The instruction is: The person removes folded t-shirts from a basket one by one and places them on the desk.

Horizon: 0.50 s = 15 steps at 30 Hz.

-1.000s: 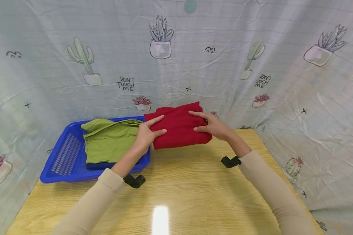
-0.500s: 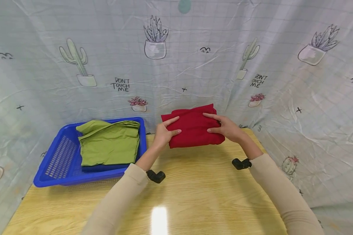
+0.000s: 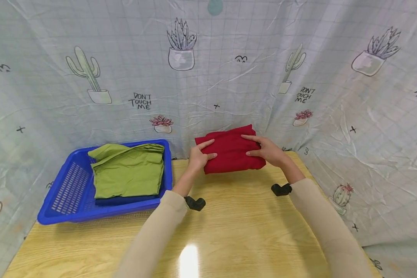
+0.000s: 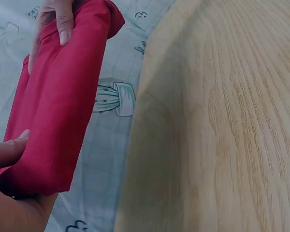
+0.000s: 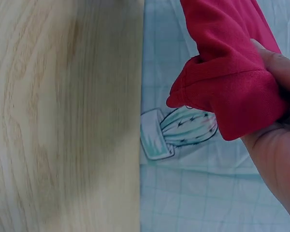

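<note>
A folded red cloth (image 3: 229,151), perhaps a garment, is held up near the back edge of the table in the head view. My left hand (image 3: 197,158) grips its left end, the thumb and a finger lying on the near face. At the right end my right hand (image 3: 271,152) holds it the same way. The left wrist view shows a thick folded edge of the cloth (image 4: 63,106) with both hands on it. In the right wrist view a loose corner of the red cloth (image 5: 232,82) hangs past my right hand (image 5: 275,154). Fingers behind the cloth are hidden.
A blue plastic basket (image 3: 64,216) stands on the left of the wooden table (image 3: 229,224). Inside lies a folded green cloth (image 3: 128,173) atop something dark blue. A curtain (image 3: 208,81) printed with cacti hangs behind the table and along its sides.
Both hands have carried the red cloth rightward, away from the basket, and it has stayed nearly in place over the last half second. The basket and green cloth look undisturbed.
</note>
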Tool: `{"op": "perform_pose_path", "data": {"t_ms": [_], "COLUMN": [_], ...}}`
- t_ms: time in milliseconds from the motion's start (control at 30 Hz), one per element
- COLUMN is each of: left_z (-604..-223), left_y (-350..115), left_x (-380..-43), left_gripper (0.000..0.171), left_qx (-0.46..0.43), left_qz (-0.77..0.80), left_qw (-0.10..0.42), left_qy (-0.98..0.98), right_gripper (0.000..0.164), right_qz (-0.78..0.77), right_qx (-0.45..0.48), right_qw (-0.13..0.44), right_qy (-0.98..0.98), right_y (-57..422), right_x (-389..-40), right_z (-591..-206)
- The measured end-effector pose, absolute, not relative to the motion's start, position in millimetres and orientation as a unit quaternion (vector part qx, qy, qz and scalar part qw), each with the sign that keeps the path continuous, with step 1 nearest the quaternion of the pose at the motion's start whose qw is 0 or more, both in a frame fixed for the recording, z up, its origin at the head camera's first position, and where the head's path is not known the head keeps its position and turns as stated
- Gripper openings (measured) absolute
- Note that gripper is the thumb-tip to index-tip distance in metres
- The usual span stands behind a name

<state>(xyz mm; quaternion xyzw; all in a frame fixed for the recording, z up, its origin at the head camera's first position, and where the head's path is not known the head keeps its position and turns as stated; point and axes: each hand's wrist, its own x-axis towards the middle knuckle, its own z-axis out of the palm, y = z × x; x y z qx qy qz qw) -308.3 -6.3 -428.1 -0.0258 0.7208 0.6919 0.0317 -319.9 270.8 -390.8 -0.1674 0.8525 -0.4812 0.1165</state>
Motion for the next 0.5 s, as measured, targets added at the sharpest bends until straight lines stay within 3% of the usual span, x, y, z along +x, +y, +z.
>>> {"op": "perform_pose_path", "data": {"t_ms": [500], "left_z": [-463], "left_y": [21], "left_x": [-329], "left_gripper": [0.054], "left_qx": [-0.037], "left_qz": [0.698], "left_qw": [0.027], "left_qy": [0.715], "right_gripper": [0.067], "right_qz": [-0.484], "right_qx": [-0.143], "right_qw": [0.129], "right_qy": [0.854], "right_y": [291], "right_x": [-342], "right_z": [-425]}}
